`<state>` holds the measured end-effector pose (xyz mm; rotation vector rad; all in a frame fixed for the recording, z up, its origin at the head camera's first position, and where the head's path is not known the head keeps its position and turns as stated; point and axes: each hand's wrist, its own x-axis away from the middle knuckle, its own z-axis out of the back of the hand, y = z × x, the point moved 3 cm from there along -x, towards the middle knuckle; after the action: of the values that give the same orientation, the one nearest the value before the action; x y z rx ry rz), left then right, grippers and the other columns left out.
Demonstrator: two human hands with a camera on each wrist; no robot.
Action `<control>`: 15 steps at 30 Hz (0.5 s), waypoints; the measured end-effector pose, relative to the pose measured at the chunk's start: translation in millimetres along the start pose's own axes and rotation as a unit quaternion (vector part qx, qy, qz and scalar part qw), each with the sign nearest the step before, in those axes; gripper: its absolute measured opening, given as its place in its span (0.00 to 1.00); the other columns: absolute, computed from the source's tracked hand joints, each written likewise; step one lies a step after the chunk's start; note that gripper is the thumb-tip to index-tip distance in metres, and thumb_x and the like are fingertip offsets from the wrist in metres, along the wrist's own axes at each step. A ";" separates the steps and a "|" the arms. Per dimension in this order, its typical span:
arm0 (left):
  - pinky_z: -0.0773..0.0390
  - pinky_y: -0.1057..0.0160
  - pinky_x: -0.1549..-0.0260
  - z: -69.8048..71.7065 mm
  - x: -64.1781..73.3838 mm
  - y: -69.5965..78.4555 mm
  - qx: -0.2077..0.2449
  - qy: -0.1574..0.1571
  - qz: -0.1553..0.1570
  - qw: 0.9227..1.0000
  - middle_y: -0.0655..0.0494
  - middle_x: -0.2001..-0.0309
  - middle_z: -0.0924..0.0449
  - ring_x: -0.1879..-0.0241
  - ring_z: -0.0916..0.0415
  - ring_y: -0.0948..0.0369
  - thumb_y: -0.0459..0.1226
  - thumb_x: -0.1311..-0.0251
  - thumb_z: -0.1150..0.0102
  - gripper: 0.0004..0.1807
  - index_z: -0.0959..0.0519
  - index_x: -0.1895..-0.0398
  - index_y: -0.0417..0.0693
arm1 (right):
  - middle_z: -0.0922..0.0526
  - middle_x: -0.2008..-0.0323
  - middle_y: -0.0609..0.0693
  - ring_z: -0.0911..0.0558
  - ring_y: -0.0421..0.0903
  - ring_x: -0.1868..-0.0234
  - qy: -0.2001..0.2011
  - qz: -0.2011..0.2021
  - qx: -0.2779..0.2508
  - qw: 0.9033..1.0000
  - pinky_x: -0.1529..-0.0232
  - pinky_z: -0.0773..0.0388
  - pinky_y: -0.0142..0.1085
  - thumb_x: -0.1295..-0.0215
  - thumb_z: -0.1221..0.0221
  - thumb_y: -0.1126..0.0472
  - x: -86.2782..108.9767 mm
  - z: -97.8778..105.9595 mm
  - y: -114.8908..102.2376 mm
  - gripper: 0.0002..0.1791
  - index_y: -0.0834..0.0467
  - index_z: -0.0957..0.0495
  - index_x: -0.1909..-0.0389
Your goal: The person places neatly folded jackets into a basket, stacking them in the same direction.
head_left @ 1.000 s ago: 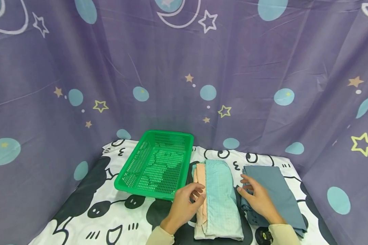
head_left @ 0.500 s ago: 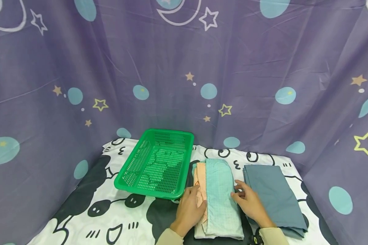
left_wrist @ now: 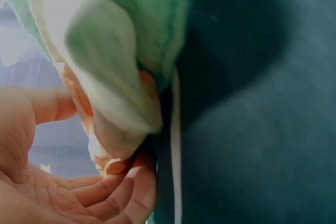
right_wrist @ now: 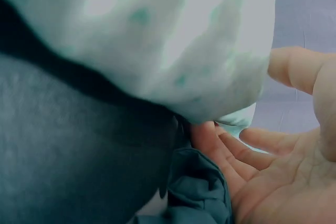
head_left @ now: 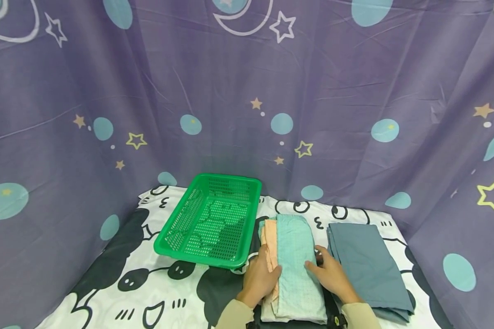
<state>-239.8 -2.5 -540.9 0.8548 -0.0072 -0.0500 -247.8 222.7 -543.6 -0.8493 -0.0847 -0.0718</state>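
A folded cloth [head_left: 296, 265], pale mint over most of its top with a peach strip along its left side, lies on the printed sheet. My left hand [head_left: 260, 279] holds its left edge, thumb on top. In the left wrist view the fingers of that hand [left_wrist: 100, 198] reach beneath the layered folds. On the opposite edge my right hand [head_left: 331, 276] grips the cloth, its thumb pressing the mint top. Seen from the right wrist, the fingers [right_wrist: 231, 156] tuck under the cloth [right_wrist: 173, 40], close to some bunched dark fabric [right_wrist: 197, 182].
Left of the cloth stands a green perforated plastic basket [head_left: 252, 224] with nothing in it. A folded blue-grey cloth [head_left: 370, 265] lies to the right. The black-and-white printed sheet [head_left: 156, 292] covers the surface, and a purple patterned curtain [head_left: 230, 82] hangs behind.
Both hands have closed in on the mint and peach cloth, the right one leftward from the blue-grey cloth. They now grip its two sides, while the cloth itself lies where it was.
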 end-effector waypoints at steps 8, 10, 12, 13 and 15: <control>0.17 0.43 0.57 -3.8 -5.6 -5.5 0.137 -0.017 0.008 0.990 0.23 0.41 0.24 0.45 0.20 0.34 0.37 0.37 0.34 0.45 0.46 0.21 0.33 | 0.16 0.54 0.59 0.17 0.50 0.55 -0.017 -0.040 -0.054 0.998 0.54 0.20 0.48 0.32 0.35 0.46 -7.7 -4.5 7.0 0.44 0.65 0.41 0.24; 0.22 0.37 0.45 -4.5 -6.1 -6.1 0.172 -0.020 0.013 0.985 0.21 0.33 0.33 0.34 0.30 0.31 0.35 0.38 0.34 0.46 0.47 0.21 0.32 | 0.16 0.49 0.64 0.16 0.53 0.52 -0.026 -0.042 -0.072 0.996 0.53 0.19 0.50 0.32 0.35 0.46 -8.9 -5.4 6.8 0.46 0.67 0.42 0.24; 0.27 0.35 0.38 -5.3 -6.6 -6.1 0.200 -0.026 0.024 0.979 0.21 0.29 0.38 0.30 0.35 0.31 0.33 0.39 0.35 0.47 0.49 0.21 0.32 | 0.18 0.44 0.69 0.16 0.58 0.47 -0.036 -0.040 -0.089 0.995 0.49 0.19 0.53 0.32 0.35 0.48 -9.0 -5.8 5.5 0.46 0.67 0.44 0.23; 0.29 0.35 0.36 -5.6 -6.7 -5.7 0.212 -0.029 0.030 0.976 0.21 0.28 0.40 0.29 0.36 0.31 0.33 0.39 0.35 0.47 0.49 0.21 0.32 | 0.20 0.41 0.71 0.17 0.60 0.44 -0.041 -0.037 -0.096 0.994 0.47 0.19 0.54 0.32 0.34 0.48 -9.5 -6.3 5.1 0.47 0.68 0.44 0.23; 0.30 0.35 0.35 -6.2 -7.0 -4.7 0.228 -0.032 0.040 0.972 0.22 0.28 0.40 0.29 0.37 0.32 0.32 0.39 0.35 0.47 0.49 0.20 0.33 | 0.24 0.36 0.72 0.19 0.64 0.39 -0.051 -0.031 -0.112 0.992 0.43 0.21 0.57 0.33 0.33 0.50 -10.1 -6.9 4.4 0.47 0.68 0.44 0.23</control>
<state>-246.8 -0.6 -548.4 1.3121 -0.1175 0.0005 -257.1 220.7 -552.5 -1.0746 -0.2019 -0.0986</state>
